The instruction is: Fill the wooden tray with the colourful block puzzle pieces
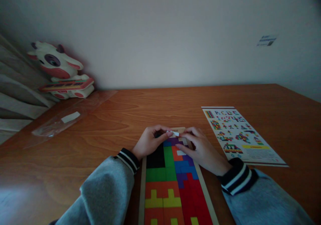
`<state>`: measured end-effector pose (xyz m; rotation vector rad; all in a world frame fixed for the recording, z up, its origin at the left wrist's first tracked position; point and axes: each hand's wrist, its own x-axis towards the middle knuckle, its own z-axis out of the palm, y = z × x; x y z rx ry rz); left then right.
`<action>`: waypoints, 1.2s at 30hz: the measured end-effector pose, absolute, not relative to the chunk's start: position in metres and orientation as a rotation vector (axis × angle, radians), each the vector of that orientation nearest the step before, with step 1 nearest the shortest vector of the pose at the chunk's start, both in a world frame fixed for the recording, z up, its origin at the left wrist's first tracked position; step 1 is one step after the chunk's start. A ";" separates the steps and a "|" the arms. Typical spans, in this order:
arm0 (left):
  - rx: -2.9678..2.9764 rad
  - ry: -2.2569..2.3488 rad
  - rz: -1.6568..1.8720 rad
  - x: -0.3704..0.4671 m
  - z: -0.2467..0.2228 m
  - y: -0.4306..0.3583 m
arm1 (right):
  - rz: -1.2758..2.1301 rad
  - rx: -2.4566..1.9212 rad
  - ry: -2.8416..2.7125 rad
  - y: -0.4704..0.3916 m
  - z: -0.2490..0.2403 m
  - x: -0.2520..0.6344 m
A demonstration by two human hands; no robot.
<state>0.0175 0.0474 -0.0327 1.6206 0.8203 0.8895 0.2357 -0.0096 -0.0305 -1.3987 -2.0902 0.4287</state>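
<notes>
**Small white piece pinched over the tray's far edge**

I see the left hand point(149, 142) grasping a small white piece point(176, 134) between thumb and fingers, above the tray's far edge. It looks flat and angular; its material I cannot tell. The right hand point(202, 149) has thumb and forefinger parted, the forefinger at the piece's free end; whether it touches, I cannot tell.

Below, the tray point(142, 201) has a pale, straight rim around snug, square-cornered blocks point(173, 193) in green, orange, yellow, red, blue and purple. Its smooth black floor point(155, 158) shows toward the far left corner.

On the wood-grained desk point(120, 118), a glossy printed sheet point(247, 136) lies towards the right edge, crinkly clear plastic point(56, 126) along the left, and a rounded cow toy point(59, 69) sits at the far left corner.
</notes>
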 end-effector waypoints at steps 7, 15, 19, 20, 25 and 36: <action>1.673 0.844 0.859 0.018 -0.029 0.046 | 0.586 -1.428 -1.945 -0.006 -0.033 0.232; 1.600 0.855 0.869 0.019 -0.032 0.047 | 0.806 -1.329 -1.751 -0.012 -0.021 0.231; 1.616 0.841 0.868 0.019 -0.031 0.046 | 0.681 -1.334 -1.825 -0.010 -0.024 0.231; 1.614 0.838 0.875 0.020 -0.031 0.046 | 0.608 -1.350 -1.872 -0.010 -0.025 0.231; 1.626 0.838 0.880 0.019 -0.033 0.047 | 0.428 -1.383 -2.028 -0.008 -0.031 0.233; 1.655 0.855 0.854 0.017 -0.032 0.047 | 0.466 -1.406 -2.007 -0.007 -0.032 0.232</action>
